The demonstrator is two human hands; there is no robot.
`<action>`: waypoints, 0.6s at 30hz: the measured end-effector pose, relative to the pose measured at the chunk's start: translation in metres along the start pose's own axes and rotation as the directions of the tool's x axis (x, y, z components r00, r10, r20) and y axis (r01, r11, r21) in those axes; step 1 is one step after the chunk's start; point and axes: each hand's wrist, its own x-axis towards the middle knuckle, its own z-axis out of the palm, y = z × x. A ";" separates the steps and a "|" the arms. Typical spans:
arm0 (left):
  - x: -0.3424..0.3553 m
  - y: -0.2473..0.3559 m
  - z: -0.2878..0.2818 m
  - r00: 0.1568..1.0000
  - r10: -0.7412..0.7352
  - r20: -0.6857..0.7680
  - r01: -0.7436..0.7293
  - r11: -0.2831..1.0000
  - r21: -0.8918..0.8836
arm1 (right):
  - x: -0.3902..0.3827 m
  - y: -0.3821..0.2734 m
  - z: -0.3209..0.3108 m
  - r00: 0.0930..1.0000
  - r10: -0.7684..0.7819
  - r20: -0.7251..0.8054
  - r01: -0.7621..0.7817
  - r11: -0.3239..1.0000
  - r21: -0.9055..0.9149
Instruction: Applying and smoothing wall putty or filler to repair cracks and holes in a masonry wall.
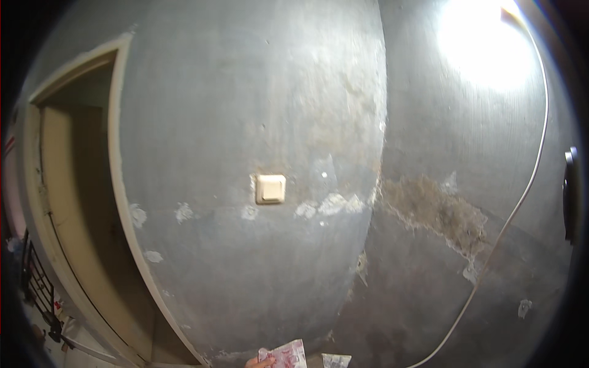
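Note:
At the bottom edge, the fingers of my left hand (262, 363) show only in part. They are closed on the left side of a flat, pink-and-white patterned piece (288, 354), whose lower part is cut off by the picture's edge. Just right of it, and apart from it, the top of a flat grey-white piece (336, 360) pokes into view. What holds or supports that piece is hidden. My right hand does not show.
A grey wall carries a cream light switch (270, 189) and several white patches (332, 204). Right of the corner, bare brown plaster (435, 208) shows. A white cable (526, 190) hangs from the bright lamp (488, 40). At left stands a doorway frame (115, 116) beside a dark metal rack (40, 276).

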 end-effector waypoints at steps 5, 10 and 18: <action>0.002 -0.003 -0.014 0.997 -0.070 0.012 0.070 0.998 0.006 | -0.012 0.012 -0.004 0.989 0.141 -0.032 -0.143 0.988 -0.053; -0.004 0.012 -0.022 0.999 0.043 0.007 -0.044 0.996 0.075 | -0.009 0.017 0.012 0.979 0.177 -0.100 -0.186 0.978 -0.092; -0.012 0.032 -0.055 0.999 0.036 0.017 -0.036 0.999 0.014 | -0.015 -0.007 0.081 0.998 -0.035 -0.058 0.038 0.998 0.046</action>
